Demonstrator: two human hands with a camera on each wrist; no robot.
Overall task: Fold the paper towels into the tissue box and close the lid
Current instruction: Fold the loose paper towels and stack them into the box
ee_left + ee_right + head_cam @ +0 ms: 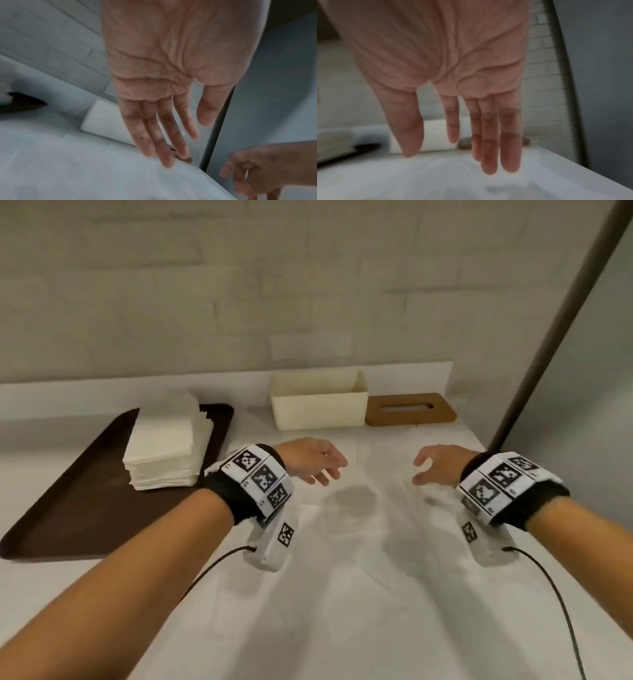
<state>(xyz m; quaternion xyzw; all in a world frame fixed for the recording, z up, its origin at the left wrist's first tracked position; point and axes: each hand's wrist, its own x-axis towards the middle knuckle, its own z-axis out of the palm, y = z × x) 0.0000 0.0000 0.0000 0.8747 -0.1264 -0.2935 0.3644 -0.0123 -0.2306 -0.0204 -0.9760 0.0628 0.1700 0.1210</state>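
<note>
A plain indoor room, likely domestic: white surface (342,594) against a painted brick wall (239,285), dark tray (85,508) on it.

Both wrist views are motion-blurred. In the left wrist view the left hand (171,81) covers most of the tissue box (102,121) and nearly all of the lid (186,159). The tray (85,508) runs off the frame's left edge.

– What stands on the white worktop (359,594)?

– At the left, a dark tray (85,508) that carries a stack of paper towels (164,446). At the back, an open cream tissue box (318,402); just beside it, maybe touching, the brown lid (411,409) lies flat.
</note>
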